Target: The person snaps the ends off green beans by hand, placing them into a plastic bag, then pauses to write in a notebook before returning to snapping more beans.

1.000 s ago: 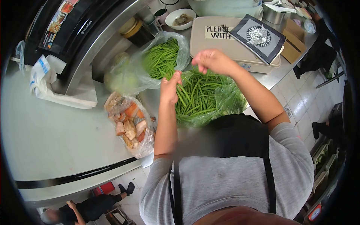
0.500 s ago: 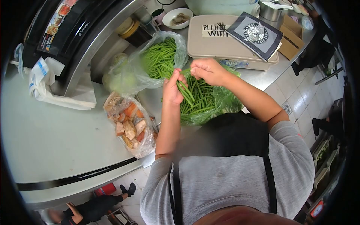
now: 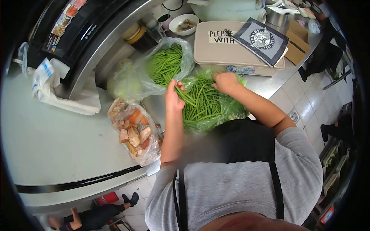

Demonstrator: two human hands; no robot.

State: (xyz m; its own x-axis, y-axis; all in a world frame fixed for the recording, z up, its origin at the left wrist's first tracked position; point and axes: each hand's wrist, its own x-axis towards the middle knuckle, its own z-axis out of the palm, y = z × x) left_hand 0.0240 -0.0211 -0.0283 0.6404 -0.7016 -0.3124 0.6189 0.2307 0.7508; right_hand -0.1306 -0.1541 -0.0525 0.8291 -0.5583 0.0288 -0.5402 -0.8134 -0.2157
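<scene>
My left hand point(image 3: 175, 96) is closed around a few long green beans point(image 3: 183, 95), which poke out past its fingers. It sits at the left edge of a green-tinted plastic bag point(image 3: 235, 101), spread out and full of green beans point(image 3: 204, 102). My right hand point(image 3: 226, 82) is at the bag's far side, its fingers bent down at the beans. What its fingertips pinch, if anything, is hidden. Beyond my left hand a clear plastic bag point(image 3: 187, 57) holds a heap of cut green beans point(image 3: 165, 63).
A clear bag of orange and tan chunks point(image 3: 134, 133) lies left of my forearm. Behind stand a lidded beige container point(image 3: 216, 48) with a dark booklet point(image 3: 262, 40) on top, a white bowl point(image 3: 184, 24) and a cardboard box point(image 3: 297, 42). Another person point(image 3: 92, 217) is at lower left.
My right hand has moved away from my left hand, to the right and down to the beans in the green bag. My left hand stays near its place, still holding beans.
</scene>
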